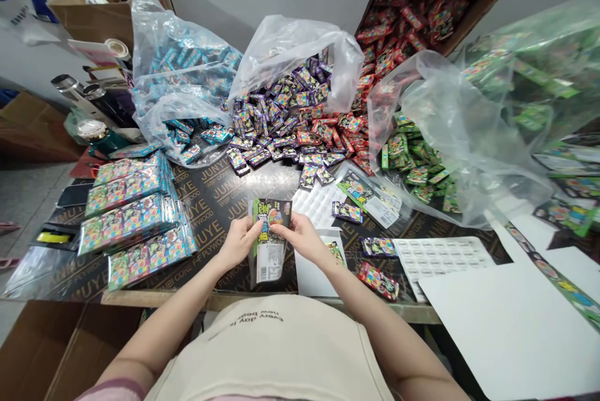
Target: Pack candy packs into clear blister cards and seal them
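Observation:
My left hand (241, 240) and my right hand (302, 237) are both closed on a clear plastic pouch (270, 240) with a colourful printed card and a white label inside. I hold it upright above the dark plywood table (210, 201), close to its front edge. Loose small candy packs lie near my right hand: a purple one (347, 211), a dark one (376, 247) and a red one (377, 280). A sheet of white stickers (438, 257) lies to the right of them.
Stacks of filled pouches (134, 213) lie at the left. Behind are open plastic bags spilling blue packs (187, 82), purple packs (281, 113) and green packs (417, 157), and a box of red packs (412, 14). White sheets (506, 320) lie at the right.

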`<state>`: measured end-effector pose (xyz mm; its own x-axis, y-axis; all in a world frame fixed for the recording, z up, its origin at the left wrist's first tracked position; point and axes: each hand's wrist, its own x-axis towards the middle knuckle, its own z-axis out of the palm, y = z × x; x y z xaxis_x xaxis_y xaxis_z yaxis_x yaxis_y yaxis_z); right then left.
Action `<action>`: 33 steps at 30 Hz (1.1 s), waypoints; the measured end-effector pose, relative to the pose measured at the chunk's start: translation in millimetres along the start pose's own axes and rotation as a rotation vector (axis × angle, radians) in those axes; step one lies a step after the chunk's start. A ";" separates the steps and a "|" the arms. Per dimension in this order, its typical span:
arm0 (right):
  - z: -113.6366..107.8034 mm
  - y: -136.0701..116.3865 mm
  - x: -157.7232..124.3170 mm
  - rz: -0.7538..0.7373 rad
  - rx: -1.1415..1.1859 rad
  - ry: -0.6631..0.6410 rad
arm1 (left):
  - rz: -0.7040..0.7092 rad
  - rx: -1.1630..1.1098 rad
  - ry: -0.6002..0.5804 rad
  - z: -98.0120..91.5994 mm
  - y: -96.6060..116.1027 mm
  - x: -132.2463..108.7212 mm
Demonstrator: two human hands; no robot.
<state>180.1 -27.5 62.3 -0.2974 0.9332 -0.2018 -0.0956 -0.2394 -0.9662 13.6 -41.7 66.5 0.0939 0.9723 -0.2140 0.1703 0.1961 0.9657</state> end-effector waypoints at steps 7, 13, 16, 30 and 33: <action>-14.8 3.9 -7.2 0.204 0.137 -0.273 | -0.034 -0.193 0.022 -7.1 -12.6 8.6; -25.8 23.0 -15.7 0.195 0.081 -0.093 | -0.202 -0.306 -0.286 -7.5 -26.1 3.4; -27.0 32.6 -21.0 0.199 0.050 -0.125 | -0.195 -0.336 -0.290 -5.3 -30.7 -0.2; 13.4 27.5 -24.0 -0.019 0.046 0.378 | 0.002 -0.239 -0.088 21.6 -34.3 -20.6; 24.8 29.1 -25.9 -0.004 0.228 0.524 | 0.049 -0.182 -0.098 26.2 -33.5 -25.4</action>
<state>161.4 -65.3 43.4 0.2085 0.9286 -0.3070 -0.3160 -0.2332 -0.9197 31.2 -76.2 35.7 0.1943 0.9660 -0.1705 -0.0158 0.1768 0.9841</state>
